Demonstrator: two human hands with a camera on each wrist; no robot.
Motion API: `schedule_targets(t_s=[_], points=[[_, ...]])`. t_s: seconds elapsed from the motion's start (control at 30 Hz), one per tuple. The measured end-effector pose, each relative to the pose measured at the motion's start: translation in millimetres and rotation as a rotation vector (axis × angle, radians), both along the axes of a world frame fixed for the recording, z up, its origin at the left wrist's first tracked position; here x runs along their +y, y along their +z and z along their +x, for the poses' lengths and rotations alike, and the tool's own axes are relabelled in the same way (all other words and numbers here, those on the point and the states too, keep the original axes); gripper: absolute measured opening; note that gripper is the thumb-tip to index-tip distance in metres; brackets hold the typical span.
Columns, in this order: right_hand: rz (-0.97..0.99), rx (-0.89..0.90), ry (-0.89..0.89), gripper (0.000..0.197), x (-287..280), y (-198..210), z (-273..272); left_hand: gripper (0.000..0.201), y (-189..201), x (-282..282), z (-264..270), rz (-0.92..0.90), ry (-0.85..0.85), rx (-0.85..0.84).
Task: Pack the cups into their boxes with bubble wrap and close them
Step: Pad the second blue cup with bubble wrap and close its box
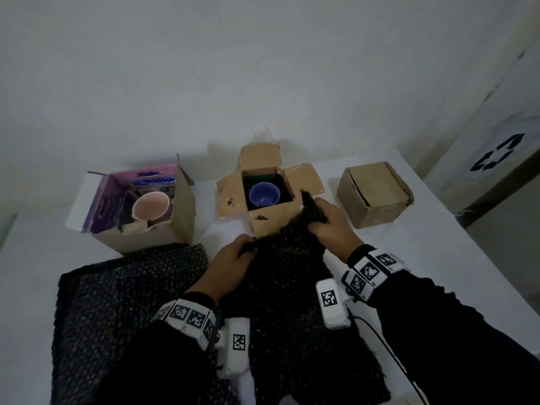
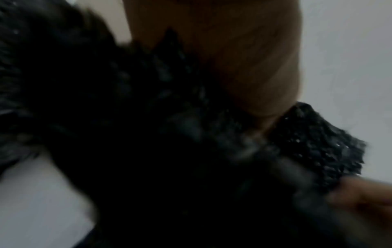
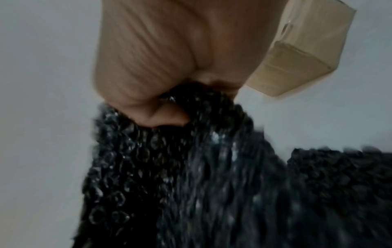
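A sheet of black bubble wrap hangs between my two hands just in front of the middle box. My left hand grips its left top edge; my right hand grips its right top corner, bunched in the fist. The left wrist view shows the same wrap, blurred and dark. A blue cup stands upright in the open brown box. A pink cup sits in the open purple-lined box at the left. At the right a brown box has its flaps down.
More black bubble wrap lies flat on the white table at the front left. A wall runs close behind the boxes. A bin with a recycling sign stands beyond the table's right edge.
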State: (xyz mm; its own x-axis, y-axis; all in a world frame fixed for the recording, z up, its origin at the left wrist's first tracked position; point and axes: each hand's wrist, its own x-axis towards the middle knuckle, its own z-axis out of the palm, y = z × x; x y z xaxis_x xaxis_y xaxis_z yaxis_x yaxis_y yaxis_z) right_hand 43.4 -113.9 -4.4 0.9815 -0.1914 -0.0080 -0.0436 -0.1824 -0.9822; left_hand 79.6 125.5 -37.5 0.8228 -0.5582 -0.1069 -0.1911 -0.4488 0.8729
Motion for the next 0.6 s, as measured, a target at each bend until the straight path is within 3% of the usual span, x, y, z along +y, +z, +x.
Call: schedule_targets(t_s=[0.07, 0.13, 0.2, 0.3, 0.37, 0.5, 0.6], points=[[0.21, 0.105, 0.119, 0.029, -6.1, 10.5, 0.7, 0.029, 9.5, -0.5, 6.8, -0.085, 0.04, 0.06], [0.276, 0.202, 0.139, 0.041, -11.9, 19.4, 2.4, 0.033, 21.1, -1.4, 16.1, -0.118, 0.061, 0.023], [0.13, 0.23, 0.149, 0.057, -17.0, 20.8, 7.7, 0.032, 40.0, -3.8, 26.9, -0.12, -0.009, -0.139], [0.008, 0.265, 0.293, 0.043, -17.0, 19.8, 9.4, 0.04, 69.9, -14.9, 44.0, -0.101, -0.097, -0.254], [0.044, 0.326, 0.387, 0.038, -16.6, 19.4, 10.8, 0.037, 83.8, -22.5, 51.6, -0.102, -0.108, -0.381], [-0.015, 0.358, 0.46, 0.052, -23.7, 24.5, 21.1, 0.025, 95.8, -30.5, 68.1, -0.093, 0.005, -0.54], [-0.099, 0.331, 0.442, 0.071, -24.4, 25.5, 30.7, 0.021, 96.5, -36.9, 78.4, -0.185, 0.103, -0.53]])
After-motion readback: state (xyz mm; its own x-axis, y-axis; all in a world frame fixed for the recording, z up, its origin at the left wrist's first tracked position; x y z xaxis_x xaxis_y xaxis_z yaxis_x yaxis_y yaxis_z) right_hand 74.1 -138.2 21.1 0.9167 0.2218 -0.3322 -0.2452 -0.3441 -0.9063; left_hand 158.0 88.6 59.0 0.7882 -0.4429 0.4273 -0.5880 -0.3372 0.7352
